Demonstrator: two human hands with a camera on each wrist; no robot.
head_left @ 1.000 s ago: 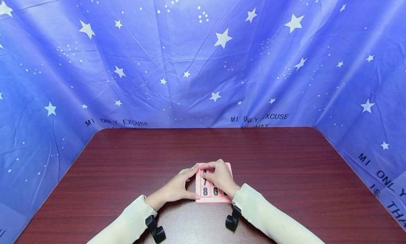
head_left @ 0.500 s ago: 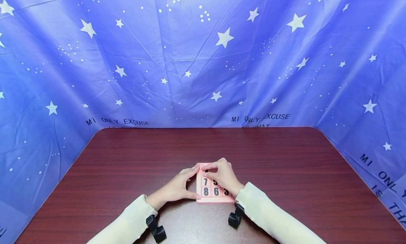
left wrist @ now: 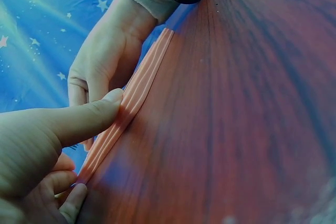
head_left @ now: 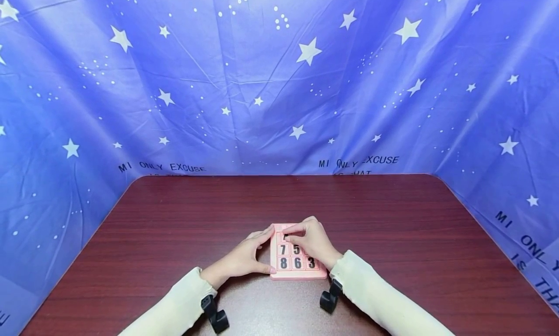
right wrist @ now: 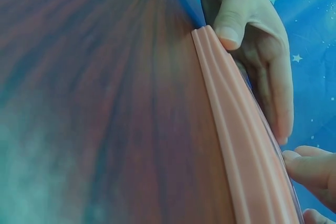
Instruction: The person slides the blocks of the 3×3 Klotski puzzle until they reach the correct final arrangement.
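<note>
A pink sliding number puzzle (head_left: 299,275) with black numerals lies flat on the table in the head view; 7, 5, 8, 6 and 3 are readable. My left hand (head_left: 242,259) grips its left side, thumb at the near corner and fingers at the far one. In the left wrist view the left thumb (left wrist: 97,116) presses on the puzzle's ridged edge (left wrist: 137,85). My right hand (head_left: 315,239) reaches over the top right, its thumb and index finger pinching a tile (head_left: 286,237) in the far row. That hand covers the puzzle's upper right tiles.
The dark red wooden table (head_left: 196,205) stretches around the puzzle. Blue star-printed curtains (head_left: 244,74) hang behind it and along both sides. Black wrist cameras (head_left: 215,315) hang below both pale sleeves (head_left: 384,294).
My right hand has moved a little to the right along the far row, its black-marked tile shifting with it; 5 and 3 have come into view. The left hand has stayed put.
</note>
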